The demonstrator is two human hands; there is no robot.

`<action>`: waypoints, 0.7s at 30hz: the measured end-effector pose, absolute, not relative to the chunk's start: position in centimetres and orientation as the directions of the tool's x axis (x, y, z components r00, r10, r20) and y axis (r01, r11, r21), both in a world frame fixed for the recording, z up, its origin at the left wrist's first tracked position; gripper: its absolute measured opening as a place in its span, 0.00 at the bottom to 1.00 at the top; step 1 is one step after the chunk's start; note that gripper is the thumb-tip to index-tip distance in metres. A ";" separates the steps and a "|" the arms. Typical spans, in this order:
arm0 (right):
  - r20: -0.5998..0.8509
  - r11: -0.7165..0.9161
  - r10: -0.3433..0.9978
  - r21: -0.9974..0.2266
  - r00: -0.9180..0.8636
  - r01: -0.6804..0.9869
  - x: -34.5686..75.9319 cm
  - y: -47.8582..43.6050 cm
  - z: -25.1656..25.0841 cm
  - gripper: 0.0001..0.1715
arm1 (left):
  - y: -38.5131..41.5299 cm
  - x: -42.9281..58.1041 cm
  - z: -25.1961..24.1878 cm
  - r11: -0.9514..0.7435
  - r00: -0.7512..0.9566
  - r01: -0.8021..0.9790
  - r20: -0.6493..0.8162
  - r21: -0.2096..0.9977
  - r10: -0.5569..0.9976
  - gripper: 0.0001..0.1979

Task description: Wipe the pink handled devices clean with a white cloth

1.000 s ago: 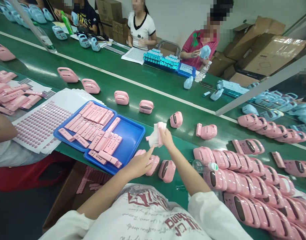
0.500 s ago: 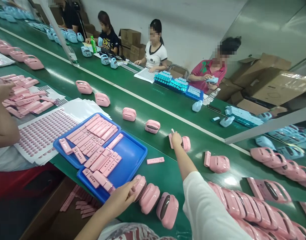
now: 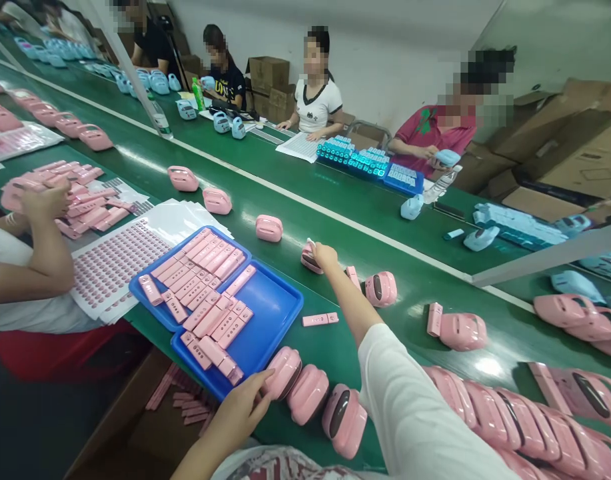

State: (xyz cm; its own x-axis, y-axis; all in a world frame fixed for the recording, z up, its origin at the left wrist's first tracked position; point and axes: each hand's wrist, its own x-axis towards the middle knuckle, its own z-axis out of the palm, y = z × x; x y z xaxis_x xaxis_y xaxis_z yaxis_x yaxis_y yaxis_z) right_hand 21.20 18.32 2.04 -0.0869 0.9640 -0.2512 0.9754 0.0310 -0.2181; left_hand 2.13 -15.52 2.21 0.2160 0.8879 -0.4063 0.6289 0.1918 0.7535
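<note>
My right hand [image 3: 326, 256] reaches out over the green belt, its fingers closed at the upper edge of a glossy pink plastic housing [image 3: 311, 261] with a dark oval window. A small white covering or piece shows at a fingertip; I cannot tell which. Near the front edge, my left hand [image 3: 248, 403] rests with fingers extended, their tips touching a pink housing [image 3: 284, 372] at the left end of a short row. Beside that hand is a blue tray [image 3: 278, 303] partly filled with pink bars [image 3: 205, 283]. One loose pink bar [image 3: 320, 320] lies between my hands.
Pink housings [image 3: 269, 228] stand spaced along the belt, with a crowded group [image 3: 510, 417] at right. A neighbour's arm [image 3: 45, 253] is at left, beside printed sheets [image 3: 115, 273]. Across the belt, several people sit with blue housings [image 3: 410, 208]. White posts [image 3: 545, 250] rise from the line.
My right hand has left the pink bar and housing, moving left to another housing on the belt. My left hand stays by the same housing. The view has shifted slightly.
</note>
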 end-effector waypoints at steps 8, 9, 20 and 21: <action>-0.154 -0.001 0.979 -0.650 -0.131 0.760 24.0 8.7 9.3 0.37 | -14.1 2.3 2.9 0.118 0.115 0.424 -0.182 0.898 0.976 0.26; -0.168 -0.010 0.974 -0.697 -0.150 0.717 24.1 6.6 10.3 0.37 | -13.7 2.5 3.2 0.114 0.099 0.367 -0.160 0.923 0.982 0.31; -0.022 0.000 0.982 -0.994 0.186 -0.113 26.0 -8.8 15.5 0.26 | -15.8 5.9 7.3 0.049 0.233 -0.302 0.024 0.952 0.972 0.40; 0.089 0.143 0.918 -0.983 0.386 -0.113 26.6 -9.7 15.1 0.24 | -16.2 5.9 7.8 0.050 0.225 -0.321 0.025 0.946 0.974 0.40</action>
